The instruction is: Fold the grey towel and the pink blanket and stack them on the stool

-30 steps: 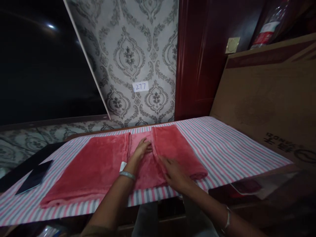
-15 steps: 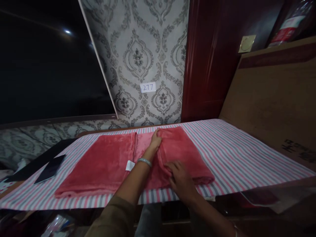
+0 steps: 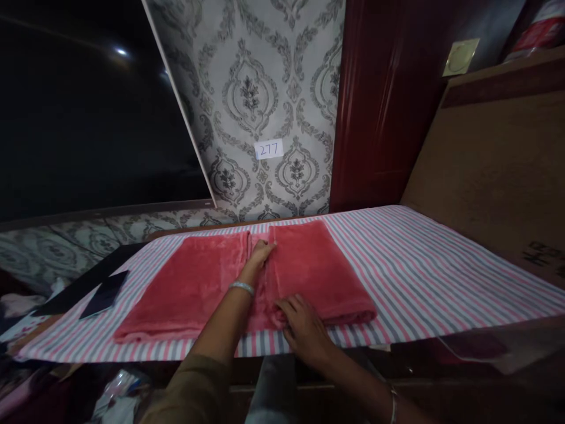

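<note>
Head camera view: two bare hands are on one red plush blanket [image 3: 329, 271], which lies beneath both of them. The left hand [image 3: 262, 252] pinches the far end of the right-hand fold's edge; the right hand [image 3: 305, 333] curls its fingers over that fold's near corner, though I can't tell whether the thumb closes on it. I count two folded-in panels, with a narrow, paler strip between them. Each wrist wears one bangle.

The blanket rests on a striped cloth [image 3: 419, 259] over the counter [image 3: 161, 234], and one dark tablet-like slab [image 3: 105, 294] lies well left of it. To the right stands one cardboard box [image 3: 494, 171], its contents hidden, with one red-labelled bottle [image 3: 536, 29] above its top edge. A clear plastic bag [image 3: 119, 388] sits low at left, too blurred to read inside. One card marked 277 [image 3: 269, 149] is on the wallpaper.
</note>
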Demonstrator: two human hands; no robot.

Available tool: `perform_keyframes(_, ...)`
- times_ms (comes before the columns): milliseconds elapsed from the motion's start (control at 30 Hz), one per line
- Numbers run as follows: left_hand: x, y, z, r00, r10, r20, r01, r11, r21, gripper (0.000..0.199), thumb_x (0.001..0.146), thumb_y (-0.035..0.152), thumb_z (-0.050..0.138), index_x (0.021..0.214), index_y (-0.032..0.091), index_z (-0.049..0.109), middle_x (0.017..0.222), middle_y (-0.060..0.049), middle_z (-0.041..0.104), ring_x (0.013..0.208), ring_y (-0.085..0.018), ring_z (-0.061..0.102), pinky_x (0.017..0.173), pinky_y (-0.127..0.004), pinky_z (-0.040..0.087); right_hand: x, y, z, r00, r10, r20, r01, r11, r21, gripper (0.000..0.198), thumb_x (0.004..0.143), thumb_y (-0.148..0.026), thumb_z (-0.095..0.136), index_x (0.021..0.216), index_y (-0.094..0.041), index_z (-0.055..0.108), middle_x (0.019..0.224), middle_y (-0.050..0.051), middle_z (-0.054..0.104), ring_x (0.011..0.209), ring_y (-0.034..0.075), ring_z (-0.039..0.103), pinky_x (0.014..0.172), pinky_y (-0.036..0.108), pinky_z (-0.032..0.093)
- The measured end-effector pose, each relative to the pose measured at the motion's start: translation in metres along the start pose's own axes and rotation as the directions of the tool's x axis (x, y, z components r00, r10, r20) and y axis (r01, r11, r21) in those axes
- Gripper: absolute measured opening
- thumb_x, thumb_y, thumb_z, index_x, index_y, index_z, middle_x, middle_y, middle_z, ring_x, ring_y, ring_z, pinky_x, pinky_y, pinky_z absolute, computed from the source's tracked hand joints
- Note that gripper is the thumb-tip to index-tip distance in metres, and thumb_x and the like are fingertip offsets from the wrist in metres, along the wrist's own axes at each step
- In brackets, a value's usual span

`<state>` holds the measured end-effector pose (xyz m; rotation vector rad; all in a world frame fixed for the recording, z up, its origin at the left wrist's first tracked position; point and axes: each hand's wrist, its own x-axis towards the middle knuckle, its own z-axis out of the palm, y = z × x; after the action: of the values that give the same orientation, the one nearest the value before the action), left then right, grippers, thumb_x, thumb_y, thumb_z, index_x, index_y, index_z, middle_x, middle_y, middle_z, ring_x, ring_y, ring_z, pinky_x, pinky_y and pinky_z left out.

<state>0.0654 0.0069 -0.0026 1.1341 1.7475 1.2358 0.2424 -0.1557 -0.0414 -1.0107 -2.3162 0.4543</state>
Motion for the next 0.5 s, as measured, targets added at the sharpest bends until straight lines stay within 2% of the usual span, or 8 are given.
perform_keyframes(100,0.010,0.003,0.007,1.000,0.000,-0.026,0.002,0.997,0.071,0.029,0.068,0.030,0.079,0.088,0.014,0.065,0.069,-0.002,0.064,0.067,-0.018,0.063,0.058,-0.025,0.049,-0.001,0.002,-0.002,1.000,0.024,0.002,-0.024,0.999,-0.037,0.040,0.077,-0.004,0.059,0.113,-0.020,0.065,0.108,0.008,0.063,0.103,0.025,0.053,0.094,0.039,0.044)
perform_keyframes(167,0.016,0.007,0.011,0.999,0.014,-0.048,-0.009,0.994,0.107,0.019,0.070,0.026,0.076,0.078,0.015,0.063,0.067,-0.002,0.061,0.068,-0.018,0.062,0.057,-0.024,0.047,0.000,0.001,-0.004,1.000,0.012,-0.013,-0.013,0.998,-0.061,0.034,0.077,-0.003,0.058,0.106,-0.019,0.066,0.104,0.007,0.062,0.100,0.025,0.052,0.091,0.038,0.044)
perform_keyframes(333,0.026,0.010,0.013,0.989,0.074,-0.126,-0.055,0.987,0.148,0.010,0.076,0.019,0.069,0.077,0.018,0.060,0.077,-0.002,0.062,0.078,-0.015,0.060,0.060,-0.021,0.043,0.007,-0.006,-0.009,0.993,-0.073,-0.092,0.066,0.995,-0.081,0.037,0.081,-0.001,0.054,0.111,-0.019,0.066,0.105,0.008,0.063,0.099,0.024,0.052,0.088,0.036,0.042)
perform_keyframes(500,0.028,-0.002,0.005,0.996,0.007,-0.091,0.005,0.991,0.130,0.014,0.071,0.020,0.073,0.072,0.017,0.059,0.061,0.002,0.055,0.062,-0.013,0.056,0.053,-0.021,0.041,0.005,-0.010,-0.006,0.993,-0.104,0.058,0.109,0.989,-0.098,0.032,0.085,-0.006,0.057,0.113,-0.021,0.066,0.107,0.007,0.065,0.100,0.023,0.052,0.086,0.037,0.040)
